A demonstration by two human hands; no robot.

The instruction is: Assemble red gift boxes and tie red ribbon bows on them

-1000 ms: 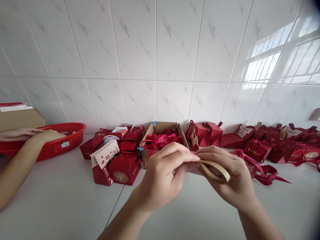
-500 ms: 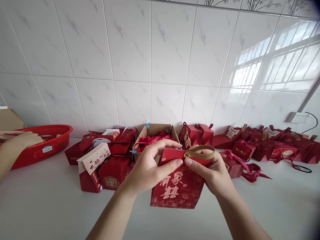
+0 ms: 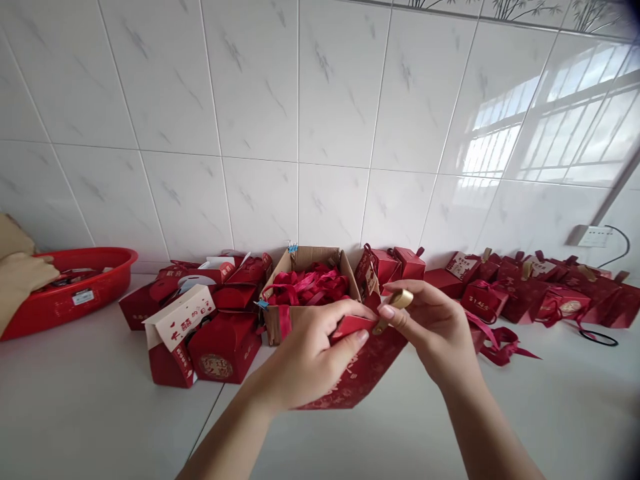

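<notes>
A red gift box with pale lettering is held up in front of me, tilted and partly covered by my hands. My left hand pinches its top edge between thumb and fingers. On the right, my right hand grips the tan strap handle of the box between thumb and forefinger. A metal stud shows at the strap's end by the box's top. Just behind the hands stands a cardboard box filled with dark pink ribbons.
Several red gift boxes stand to the left, and more red boxes line the wall at right. A co-worker's hand is at a red plastic basin. A power socket and black cable sit far right.
The gift box has tilted and turned, so its lettering is mostly hidden. My right hand has bent the strap upward. The co-worker's hand has shifted left at the basin.
</notes>
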